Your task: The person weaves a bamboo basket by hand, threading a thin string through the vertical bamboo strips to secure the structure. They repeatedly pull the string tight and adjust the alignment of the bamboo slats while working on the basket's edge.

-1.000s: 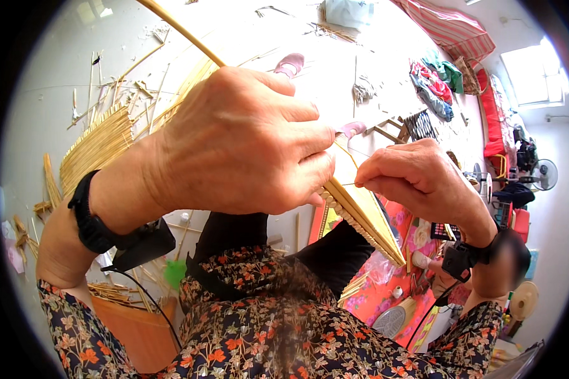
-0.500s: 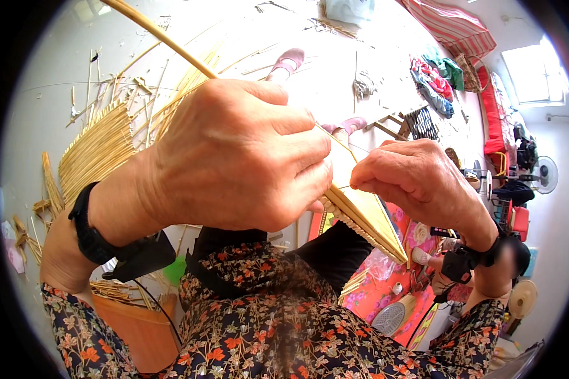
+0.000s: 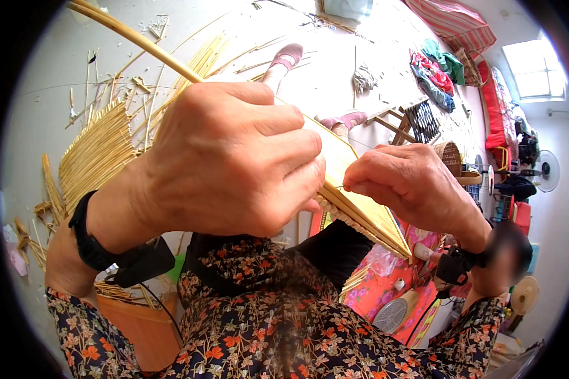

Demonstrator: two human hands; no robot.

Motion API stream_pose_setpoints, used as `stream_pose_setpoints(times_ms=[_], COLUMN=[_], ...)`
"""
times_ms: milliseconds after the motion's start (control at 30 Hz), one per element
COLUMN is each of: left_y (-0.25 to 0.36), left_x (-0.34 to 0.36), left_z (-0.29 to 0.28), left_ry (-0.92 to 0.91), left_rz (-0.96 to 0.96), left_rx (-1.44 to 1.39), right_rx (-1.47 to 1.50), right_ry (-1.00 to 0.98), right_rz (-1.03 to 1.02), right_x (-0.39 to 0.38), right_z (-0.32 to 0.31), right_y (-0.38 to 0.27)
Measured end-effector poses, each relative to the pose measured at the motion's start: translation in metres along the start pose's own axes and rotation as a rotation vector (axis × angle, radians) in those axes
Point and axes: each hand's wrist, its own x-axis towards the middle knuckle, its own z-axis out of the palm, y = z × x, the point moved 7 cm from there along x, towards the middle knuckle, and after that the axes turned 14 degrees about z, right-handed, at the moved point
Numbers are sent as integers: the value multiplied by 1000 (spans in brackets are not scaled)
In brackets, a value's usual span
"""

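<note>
Above the floral garment [image 3: 246, 316], a woven panel [image 3: 370, 215] is grasped at one edge by the left hand [image 3: 227, 158], apparently for steadiness, while a fine strand [image 3: 339, 186] is pinched by the right hand [image 3: 417, 183].

Near the middle of the frame, your left hand [image 3: 234, 158] closes around the edge of a flat, pale-yellow panel [image 3: 363, 204] with a knobbly lower rim. A long, smooth, straw-coloured rod [image 3: 133, 41] runs from the upper left of the frame to that hand. Right of centre, your right hand [image 3: 411, 183] pinches what seems a thin strand [image 3: 339, 187], too fine to identify. A ribbed, straw-coloured mat [image 3: 95, 145] lies at the left.
</note>
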Motion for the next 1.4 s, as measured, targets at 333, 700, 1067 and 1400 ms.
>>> stream_pose_setpoints(times_ms=[333, 700, 1067, 1400], left_y=[-3, -45, -35, -46], left_x=[-2, 44, 96, 132], left_z=[5, -30, -68, -93], left_ry=[4, -91, -303, -499], left_rz=[4, -35, 220, 257], left_rx=[-10, -19, -128, -220], right_rx=[-90, 127, 557, 536], right_ry=[9, 192, 209, 351], right_rz=[-72, 131, 124, 39], right_x=[9, 0, -34, -58], right_z=[9, -54, -46, -72], right_y=[-9, -1, -22, -31])
